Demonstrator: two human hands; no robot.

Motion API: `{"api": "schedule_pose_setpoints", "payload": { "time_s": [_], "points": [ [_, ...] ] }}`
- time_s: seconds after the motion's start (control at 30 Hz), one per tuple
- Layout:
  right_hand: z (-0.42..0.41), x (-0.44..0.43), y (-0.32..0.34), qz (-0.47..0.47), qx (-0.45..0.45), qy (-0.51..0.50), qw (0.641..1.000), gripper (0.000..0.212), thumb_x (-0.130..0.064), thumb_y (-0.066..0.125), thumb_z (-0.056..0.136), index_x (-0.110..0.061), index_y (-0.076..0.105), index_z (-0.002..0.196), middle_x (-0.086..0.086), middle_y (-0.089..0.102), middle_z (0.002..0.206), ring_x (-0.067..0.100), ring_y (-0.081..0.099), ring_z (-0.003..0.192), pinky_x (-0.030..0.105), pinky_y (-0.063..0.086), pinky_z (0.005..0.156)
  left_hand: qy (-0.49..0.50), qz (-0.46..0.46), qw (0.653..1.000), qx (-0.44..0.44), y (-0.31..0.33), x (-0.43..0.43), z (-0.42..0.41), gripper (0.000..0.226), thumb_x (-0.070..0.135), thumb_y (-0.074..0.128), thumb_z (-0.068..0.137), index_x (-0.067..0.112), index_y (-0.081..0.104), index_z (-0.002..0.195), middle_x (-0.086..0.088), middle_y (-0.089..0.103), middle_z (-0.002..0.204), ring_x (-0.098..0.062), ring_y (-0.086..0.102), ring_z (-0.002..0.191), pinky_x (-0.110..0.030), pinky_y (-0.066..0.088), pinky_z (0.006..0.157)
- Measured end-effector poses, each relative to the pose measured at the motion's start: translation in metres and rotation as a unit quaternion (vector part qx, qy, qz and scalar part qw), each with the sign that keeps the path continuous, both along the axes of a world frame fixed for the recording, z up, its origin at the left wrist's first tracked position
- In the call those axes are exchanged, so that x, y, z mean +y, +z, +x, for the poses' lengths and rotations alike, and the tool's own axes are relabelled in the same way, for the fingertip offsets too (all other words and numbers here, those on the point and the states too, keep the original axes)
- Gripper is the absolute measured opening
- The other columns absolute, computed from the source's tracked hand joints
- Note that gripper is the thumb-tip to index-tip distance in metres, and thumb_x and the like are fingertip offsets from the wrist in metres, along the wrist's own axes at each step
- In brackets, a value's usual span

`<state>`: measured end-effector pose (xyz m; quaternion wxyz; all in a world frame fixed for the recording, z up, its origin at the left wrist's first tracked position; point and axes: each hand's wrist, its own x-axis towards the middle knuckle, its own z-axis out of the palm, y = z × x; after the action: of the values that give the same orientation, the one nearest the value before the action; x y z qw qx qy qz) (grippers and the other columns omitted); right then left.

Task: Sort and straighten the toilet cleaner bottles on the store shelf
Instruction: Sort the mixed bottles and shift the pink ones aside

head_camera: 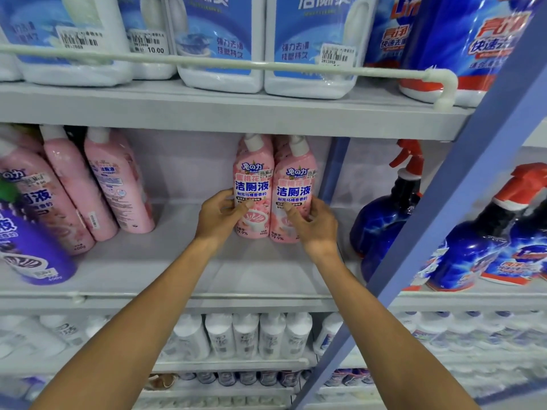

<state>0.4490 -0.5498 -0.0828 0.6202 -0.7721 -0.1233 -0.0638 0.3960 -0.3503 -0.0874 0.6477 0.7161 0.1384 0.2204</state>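
Note:
Two pink toilet cleaner bottles stand upright side by side at the right end of the middle shelf [177, 270], labels facing me. My left hand [217, 216] grips the left pink bottle [254, 176] at its lower left side. My right hand [313, 223] grips the right pink bottle [294, 184] at its lower front. More pink bottles stand behind these two. At the shelf's left, three pink bottles [118, 184] lean to the left, one with its back label showing. A purple bottle [32, 247] stands in front of them.
A blue upright post [461, 179] crosses the right side. Blue spray bottles with red triggers [387, 208] stand beyond it. Large white and blue jugs [222, 39] sit on the upper shelf behind a white rail [236, 65]. White bottles [245, 335] fill the shelf below.

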Motion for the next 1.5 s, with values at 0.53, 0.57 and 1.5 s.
{"api": "schedule_pose_setpoints", "payload": {
  "time_s": [0.53,0.57,1.5],
  "points": [
    [-0.069,0.000,-0.005,-0.028,0.020,-0.035,0.999,0.043,-0.043,0.034,0.111,-0.017,0.064,0.128,-0.002,0.066,0.121,0.015,0.058,0.112,0.029,0.042,0.099,0.100,-0.009,0.995,0.008,-0.005,0.077,-0.122,0.036,0.060,0.048,0.097,0.032,0.069,0.105,-0.001,0.072,0.114,-0.023,0.066,0.115,-0.039,0.047,0.102],
    [-0.077,0.006,-0.003,-0.028,0.018,-0.039,0.999,0.040,-0.043,0.034,0.111,-0.021,0.064,0.125,-0.003,0.065,0.118,0.015,0.057,0.110,0.030,0.041,0.097,0.100,-0.007,0.995,0.009,-0.004,0.086,-0.134,0.044,0.069,0.049,0.090,0.033,0.070,0.102,0.001,0.074,0.112,-0.020,0.067,0.113,-0.042,0.047,0.105],
    [-0.145,0.273,0.062,-0.013,-0.039,0.111,0.993,0.034,-0.034,0.040,0.110,-0.017,0.063,0.129,-0.008,0.057,0.115,0.010,0.052,0.105,0.013,0.032,0.083,0.087,0.052,0.992,-0.079,0.062,0.187,-0.216,0.044,0.049,0.047,0.104,0.022,0.057,0.138,0.011,0.067,0.125,-0.001,0.062,0.117,-0.019,0.048,0.095]
  ]
}}
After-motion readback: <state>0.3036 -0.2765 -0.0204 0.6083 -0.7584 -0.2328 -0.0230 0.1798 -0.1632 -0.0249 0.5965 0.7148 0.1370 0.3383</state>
